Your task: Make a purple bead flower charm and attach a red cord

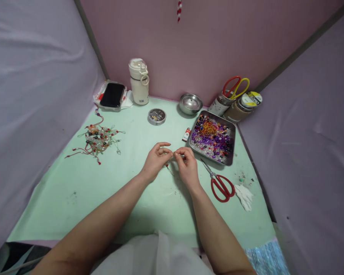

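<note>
Above the middle of the pale green table, my left hand [158,160] and my right hand [186,165] meet fingertip to fingertip, both closed in a pinch. Between them is a thin cord with a small red bead [167,165], its loose end hanging under the fingers. The part pinched at the fingertips is mostly hidden. Just right of my right hand lies a pair of red-handled scissors [222,187], blades pointing up and left. Behind it stands a metal tray [232,149] of purple, clear and dark beads, with a bundle of orange cord [209,130] on top.
A heap of beaded strings [99,139] lies at the left. Along the back are a phone [112,94], a cream bottle [140,86], a round tin [157,117], a steel bowl [190,104] and jars [240,108]. A lighter [186,135] and crumpled tissue [244,197] lie at the right.
</note>
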A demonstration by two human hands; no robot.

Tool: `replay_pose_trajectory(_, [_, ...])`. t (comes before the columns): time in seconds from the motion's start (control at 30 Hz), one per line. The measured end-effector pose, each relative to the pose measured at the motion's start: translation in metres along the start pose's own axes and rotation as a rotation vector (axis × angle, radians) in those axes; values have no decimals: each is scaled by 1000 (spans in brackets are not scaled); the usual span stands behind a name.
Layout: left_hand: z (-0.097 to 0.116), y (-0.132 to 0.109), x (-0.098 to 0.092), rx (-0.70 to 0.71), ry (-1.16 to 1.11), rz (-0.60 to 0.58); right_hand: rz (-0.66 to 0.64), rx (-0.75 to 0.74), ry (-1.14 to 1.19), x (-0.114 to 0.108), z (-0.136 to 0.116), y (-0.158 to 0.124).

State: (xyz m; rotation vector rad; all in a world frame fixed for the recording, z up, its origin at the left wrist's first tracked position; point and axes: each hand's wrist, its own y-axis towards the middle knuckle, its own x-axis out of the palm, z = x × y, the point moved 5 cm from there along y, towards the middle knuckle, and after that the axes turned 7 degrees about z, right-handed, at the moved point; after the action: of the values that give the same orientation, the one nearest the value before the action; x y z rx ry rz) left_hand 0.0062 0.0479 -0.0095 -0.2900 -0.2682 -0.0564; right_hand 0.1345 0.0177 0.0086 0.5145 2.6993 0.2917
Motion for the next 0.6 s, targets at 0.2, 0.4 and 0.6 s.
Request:
replay_pose_trajectory(0.2, [0,1,-2,4,-10,21,67,26,19,-7,5,4])
replay_pose_trajectory(0.4, [0,1,-3,-1,-9,33,-10,68,28,-3,8,5])
replay_pose_trajectory(0.6, [-2,2,-4,-10,-7,52,-11,36,50,-2,-1,3])
